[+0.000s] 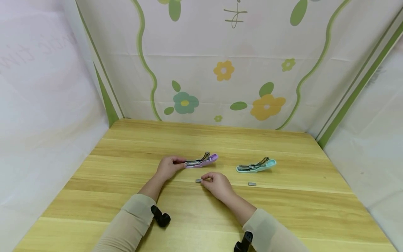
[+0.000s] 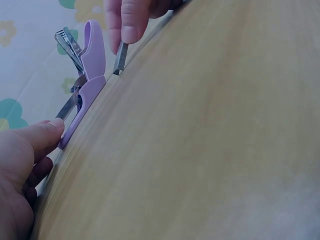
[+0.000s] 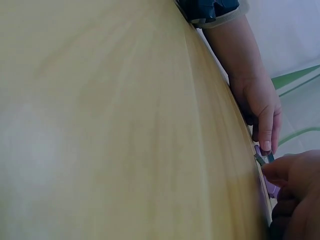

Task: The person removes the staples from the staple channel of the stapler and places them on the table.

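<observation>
A purple stapler [image 1: 209, 160] lies on the table with its top arm swung wide open and its metal staple channel exposed. My left hand [image 1: 168, 167] holds the front end of it, thumb on the metal channel in the left wrist view. Just in front of the stapler, my right hand [image 1: 217, 185] pinches a short grey strip of staples [image 1: 198, 180] between thumb and finger. The left wrist view shows this strip [image 2: 120, 57] pointing down beside the purple stapler [image 2: 94, 65]. In the right wrist view the right hand [image 3: 300, 190] partly hides the stapler.
A mint-green stapler [image 1: 267, 164], also opened up, lies to the right. Another grey staple strip [image 1: 252, 184] lies in front of it. The wooden table [image 1: 126, 140] ends at a white floral cloth [image 1: 201, 80] behind, with cloth walls on both sides.
</observation>
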Available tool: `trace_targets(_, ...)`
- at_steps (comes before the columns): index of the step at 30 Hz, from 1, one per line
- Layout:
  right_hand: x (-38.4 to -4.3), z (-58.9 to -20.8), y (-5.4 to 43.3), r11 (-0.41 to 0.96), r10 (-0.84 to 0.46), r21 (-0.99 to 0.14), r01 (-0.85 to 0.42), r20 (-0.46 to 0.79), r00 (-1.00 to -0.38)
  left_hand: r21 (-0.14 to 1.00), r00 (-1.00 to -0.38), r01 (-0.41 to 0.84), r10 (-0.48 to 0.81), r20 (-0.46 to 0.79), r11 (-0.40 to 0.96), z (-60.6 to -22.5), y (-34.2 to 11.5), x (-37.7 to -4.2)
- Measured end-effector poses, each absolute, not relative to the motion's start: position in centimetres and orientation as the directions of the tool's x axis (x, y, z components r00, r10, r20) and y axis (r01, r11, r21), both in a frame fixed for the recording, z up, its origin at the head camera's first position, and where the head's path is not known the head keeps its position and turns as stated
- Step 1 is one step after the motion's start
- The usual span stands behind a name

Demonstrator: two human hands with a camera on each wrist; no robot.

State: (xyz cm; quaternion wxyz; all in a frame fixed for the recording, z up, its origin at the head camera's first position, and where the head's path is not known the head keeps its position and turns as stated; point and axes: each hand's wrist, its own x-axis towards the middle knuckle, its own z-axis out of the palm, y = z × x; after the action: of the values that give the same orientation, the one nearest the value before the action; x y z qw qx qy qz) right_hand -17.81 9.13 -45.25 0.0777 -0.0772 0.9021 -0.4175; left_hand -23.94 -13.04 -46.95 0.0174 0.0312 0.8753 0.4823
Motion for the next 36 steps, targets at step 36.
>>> trace_targets(36, -17.9, -44.0, 10.3, 0.584, -0.206, -0.809, -0.06, -0.077, -0.975, 0.884, -0.993, 0.089, 0.107, 0.044, 0.46, -47.1, -13.3, -23.8)
